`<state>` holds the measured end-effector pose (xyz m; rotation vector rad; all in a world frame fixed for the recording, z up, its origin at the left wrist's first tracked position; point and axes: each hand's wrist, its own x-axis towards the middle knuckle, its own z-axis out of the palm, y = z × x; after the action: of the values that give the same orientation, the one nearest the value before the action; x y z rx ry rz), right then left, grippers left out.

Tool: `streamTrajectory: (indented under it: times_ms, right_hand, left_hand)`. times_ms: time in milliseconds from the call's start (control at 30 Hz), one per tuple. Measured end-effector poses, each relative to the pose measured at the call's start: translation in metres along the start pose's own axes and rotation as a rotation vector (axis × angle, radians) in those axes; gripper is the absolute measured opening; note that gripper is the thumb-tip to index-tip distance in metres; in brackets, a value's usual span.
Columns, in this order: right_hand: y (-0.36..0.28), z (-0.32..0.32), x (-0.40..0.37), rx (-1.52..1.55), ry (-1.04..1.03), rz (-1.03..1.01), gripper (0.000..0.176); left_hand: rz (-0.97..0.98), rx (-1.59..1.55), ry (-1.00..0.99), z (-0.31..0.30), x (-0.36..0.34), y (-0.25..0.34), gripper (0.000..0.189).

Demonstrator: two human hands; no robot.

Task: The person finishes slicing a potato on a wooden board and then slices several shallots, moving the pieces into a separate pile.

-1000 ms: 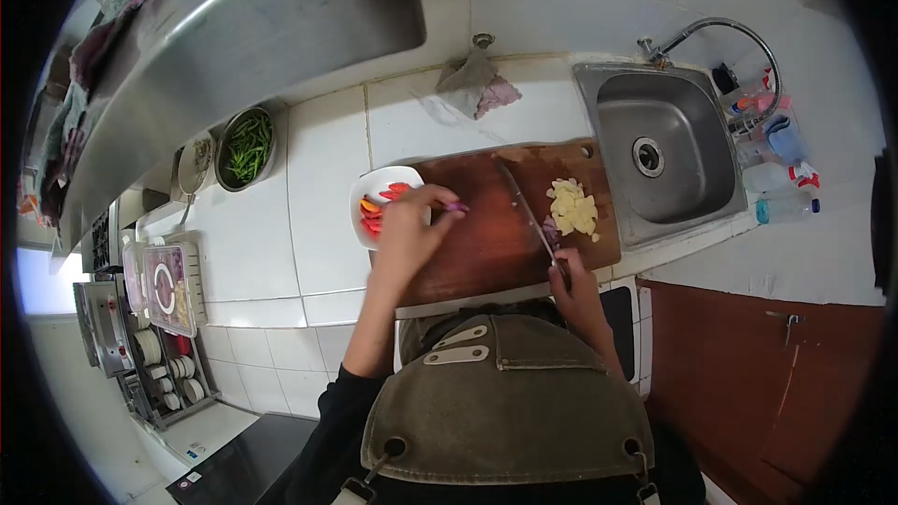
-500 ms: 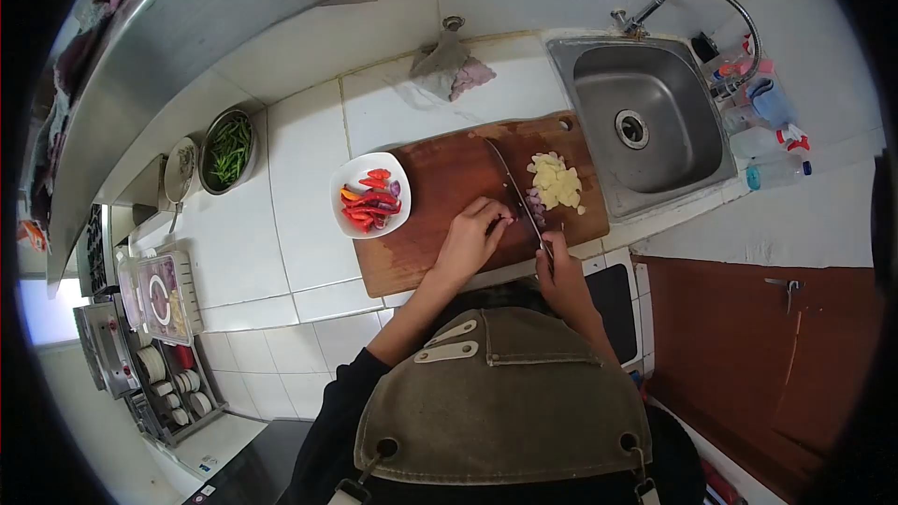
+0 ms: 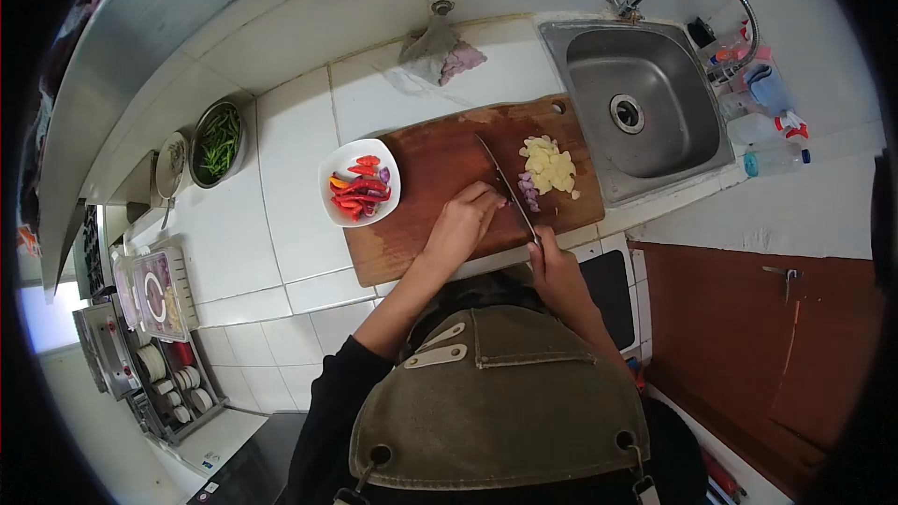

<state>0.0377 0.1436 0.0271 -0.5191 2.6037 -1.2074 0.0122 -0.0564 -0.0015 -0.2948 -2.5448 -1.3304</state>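
No words, brands, numbers or signs are showing clearly enough to read. At the lower left, a small white label is sitting on a dark panel, its print too tiny to make out. Small dark and blue marks are showing on the pale surface beside it, also illegible.

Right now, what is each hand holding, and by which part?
The right hand holds the knife by its handle end. The left hand pinches a small purple piece at its fingertips; which part is too small to tell.
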Motion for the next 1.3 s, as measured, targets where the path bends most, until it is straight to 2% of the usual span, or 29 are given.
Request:
streamTrajectory:
  times_ms: [167, 267, 467, 600, 767, 867, 1300]
  right_hand:
    - [-0.006, -0.01, -0.008, -0.059, -0.097, 0.127, 0.022]
    - [-0.005, -0.01, -0.006, -0.074, -0.114, 0.133, 0.019]
    - [0.008, 0.001, 0.009, -0.051, -0.066, -0.012, 0.015]
    - [0.001, -0.006, 0.001, -0.057, -0.055, -0.008, 0.014]
    - [0.008, -0.004, -0.002, -0.093, -0.116, 0.097, 0.014]
    - [0.008, 0.001, 0.012, -0.089, -0.109, 0.036, 0.015]
    - [0.006, -0.004, 0.016, -0.065, -0.15, 0.062, 0.016]
  left_hand:
    - [-0.001, 0.02, -0.052, -0.003, 0.0, -0.004, 0.011]
    - [0.041, 0.004, -0.057, -0.005, 0.002, -0.006, 0.011]
    - [0.051, 0.006, -0.095, -0.009, 0.003, -0.004, 0.014]
    - [0.041, 0.013, -0.087, -0.006, 0.003, -0.007, 0.012]
    - [0.026, 0.004, -0.09, -0.008, 0.005, -0.007, 0.01]
    - [0.019, -0.023, -0.098, -0.008, 0.003, -0.008, 0.011]
    - [0.027, -0.019, -0.11, -0.012, 0.006, -0.009, 0.011]
